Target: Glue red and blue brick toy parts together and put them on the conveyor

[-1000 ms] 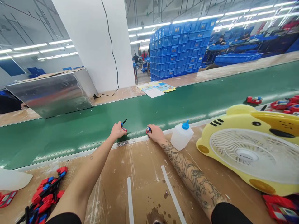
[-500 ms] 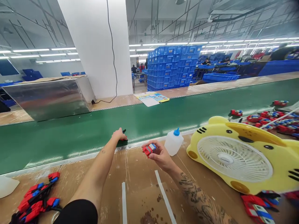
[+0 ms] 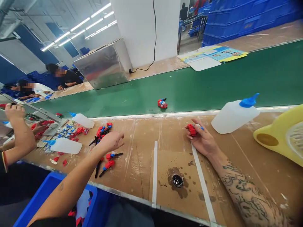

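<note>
Room: big factory hall, strip lights on the ceiling, white column point(image 3: 144, 28) behind the line with a black cable hanging down it. People sit working at far left, more in the background by the column's right side.

Green belt point(image 3: 132, 97) runs across the full width, slightly glossy. Near side is a brown tabletop point(image 3: 127, 170), board-like, scuffed and creased, with a metal edge along the belt. Two white strips run down it, dark wet stains between them.

Blue crates point(image 3: 236, 25) stacked beyond the belt, at right. Metal box point(image 3: 104, 67) left of the column. Yellow fan point(image 3: 276, 132) lies at the right edge, partly out of view. Blue bin point(image 3: 93, 201) below the near tabletop edge, red pieces inside. Printed sheets point(image 3: 213, 56) on the far ledge, overlapping the belt.

White bottle point(image 3: 234, 116), blue cap, tilted, just beside the fan. Two more bottles at left, near a co-worker's arms.

Left hand point(image 3: 112, 141) is over the loose red-and-blue pile point(image 3: 101, 130), fingers half bent; underside hidden, can't tell if it grips anything. Right hand point(image 3: 203, 138) is palm up, thumb and fingers pinching a red-and-blue piece point(image 3: 192, 130) above the tabletop.

Small dark round thing point(image 3: 177, 180) in the stains, shiny. One loose piece point(image 3: 162, 103) on the belt.
</note>
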The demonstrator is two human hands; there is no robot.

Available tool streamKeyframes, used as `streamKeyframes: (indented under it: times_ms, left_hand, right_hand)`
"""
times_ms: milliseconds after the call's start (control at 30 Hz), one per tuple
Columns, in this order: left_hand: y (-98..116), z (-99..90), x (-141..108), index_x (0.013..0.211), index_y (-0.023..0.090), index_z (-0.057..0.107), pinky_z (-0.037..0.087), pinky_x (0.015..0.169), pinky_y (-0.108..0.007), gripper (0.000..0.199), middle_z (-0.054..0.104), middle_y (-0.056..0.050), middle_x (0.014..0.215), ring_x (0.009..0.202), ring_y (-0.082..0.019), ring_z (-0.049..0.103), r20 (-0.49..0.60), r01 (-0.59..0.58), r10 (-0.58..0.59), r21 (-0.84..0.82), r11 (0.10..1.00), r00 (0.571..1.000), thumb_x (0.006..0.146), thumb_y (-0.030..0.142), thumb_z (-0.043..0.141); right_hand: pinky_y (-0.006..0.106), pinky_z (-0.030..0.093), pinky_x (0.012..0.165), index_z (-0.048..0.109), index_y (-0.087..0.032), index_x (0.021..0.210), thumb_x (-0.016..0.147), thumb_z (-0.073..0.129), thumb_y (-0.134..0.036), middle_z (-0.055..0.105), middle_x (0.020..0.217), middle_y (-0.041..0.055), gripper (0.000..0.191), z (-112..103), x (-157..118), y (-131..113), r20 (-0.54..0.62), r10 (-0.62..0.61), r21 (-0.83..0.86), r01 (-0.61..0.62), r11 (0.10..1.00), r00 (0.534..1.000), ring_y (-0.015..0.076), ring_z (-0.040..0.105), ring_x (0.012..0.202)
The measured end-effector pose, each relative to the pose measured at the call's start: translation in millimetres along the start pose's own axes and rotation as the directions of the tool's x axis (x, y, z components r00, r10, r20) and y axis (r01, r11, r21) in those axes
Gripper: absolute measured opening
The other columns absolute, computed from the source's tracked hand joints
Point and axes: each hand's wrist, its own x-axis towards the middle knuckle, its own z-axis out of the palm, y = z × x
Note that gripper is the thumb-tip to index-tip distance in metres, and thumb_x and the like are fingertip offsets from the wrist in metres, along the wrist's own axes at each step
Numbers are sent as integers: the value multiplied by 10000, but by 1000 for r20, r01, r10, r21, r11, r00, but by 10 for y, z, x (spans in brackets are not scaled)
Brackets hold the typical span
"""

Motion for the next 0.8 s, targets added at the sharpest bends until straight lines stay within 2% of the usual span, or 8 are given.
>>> streamKeyframes:
  times_ms: [67,167,333,400,500,633,700,800]
  left_hand:
    - [-166,78,-397,867,204,664,451,844,-324,198,665,-61,842,885,-259,640,-1,47,-47,-17,999,999,679,237,716]
    - [-342,226,-681,787,225,650,454,842,-330,217,668,-63,838,899,-273,639,-4,114,-115,-101,988,993,591,181,731]
    - [-425,310,-614,639,220,568,451,794,-316,135,595,-31,704,814,-244,603,-41,162,-184,-315,935,982,608,235,699]
    - [-333,346,-524,643,215,544,444,741,-289,145,561,-17,707,776,-213,569,-67,140,-184,-418,898,981,617,260,679]
    - [-13,503,-399,723,209,529,388,553,-234,141,497,16,658,596,-142,480,-47,111,-173,-596,795,984,656,299,614]
    - [604,786,-310,832,183,536,217,367,-199,306,399,39,610,419,-90,332,140,166,-89,-831,531,986,771,471,454]
    - [880,862,-289,861,168,544,182,340,-182,376,428,23,670,410,-70,341,275,267,-10,-924,274,961,788,529,467]
    - [1157,882,-273,909,165,568,174,339,-155,362,473,12,750,403,-33,346,423,446,167,-883,-143,891,805,512,544]
  right_hand:
    - [272,429,500,622,-340,1185,795,712,-441,711,879,32,413,40,-27,8,4,25,-16,-25,1000,1000,155,583,615]
    - [291,440,495,641,-330,1181,818,650,-506,709,869,52,403,82,-56,9,4,68,1,-68,998,998,174,601,628]
    - [288,464,511,673,-319,1132,842,618,-451,710,877,58,323,68,-66,-4,-9,62,22,-62,998,998,188,628,718]
    - [272,463,518,675,-298,1113,828,636,-445,709,875,58,322,60,-73,-7,-12,40,37,-40,999,999,181,633,744]
    - [263,461,532,664,-274,1087,790,677,-451,706,883,54,346,58,-85,-12,-42,-9,41,11,999,999,170,630,733]
    - [242,456,560,648,-267,1084,720,756,-403,698,891,19,404,48,-78,-23,-72,-77,21,78,997,994,154,632,762]
    - [226,453,576,656,-255,1073,703,783,-364,692,896,8,406,35,-68,-27,-67,-78,46,81,996,995,142,627,790]
    - [232,454,572,670,-240,1026,732,768,-410,685,876,6,354,11,-49,-37,-62,-57,124,64,990,996,135,601,740]
